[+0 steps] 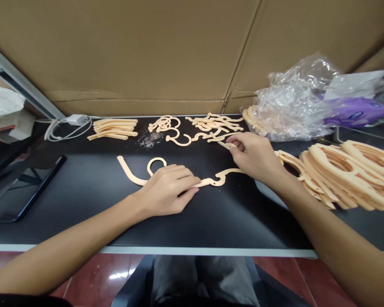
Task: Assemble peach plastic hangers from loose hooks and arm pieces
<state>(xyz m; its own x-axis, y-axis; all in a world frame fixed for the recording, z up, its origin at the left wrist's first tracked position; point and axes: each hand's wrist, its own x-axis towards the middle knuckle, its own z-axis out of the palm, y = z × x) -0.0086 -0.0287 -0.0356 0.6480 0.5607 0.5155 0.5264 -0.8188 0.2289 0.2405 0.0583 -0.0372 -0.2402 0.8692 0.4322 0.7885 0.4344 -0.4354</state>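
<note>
A cream-coloured clothes hanger [131, 173] with a round hook lies flat on the black tabletop, its jointed arms spread to both sides. My left hand [168, 189] is closed over its middle, thumb and fingers gripping the bar and hiding part of it. Farther right, my right hand [254, 155] pinches a flat cream strip [226, 145] between thumb and fingers. That strip is at the near edge of a loose heap of curved hanger pieces [211, 122]. Behind my left hand are several hanger hooks [179, 138], some overlapping.
Straight hanger arms [113, 128] are stacked at the back left, beside a white cable [56, 130] and small clear bits [150, 140]. A phone [25, 187] lies left. Stacked hanger frames [345, 175], clear plastic bags [297, 102] and a purple packet [355, 111] stand right. Cardboard [147, 51] walls the back.
</note>
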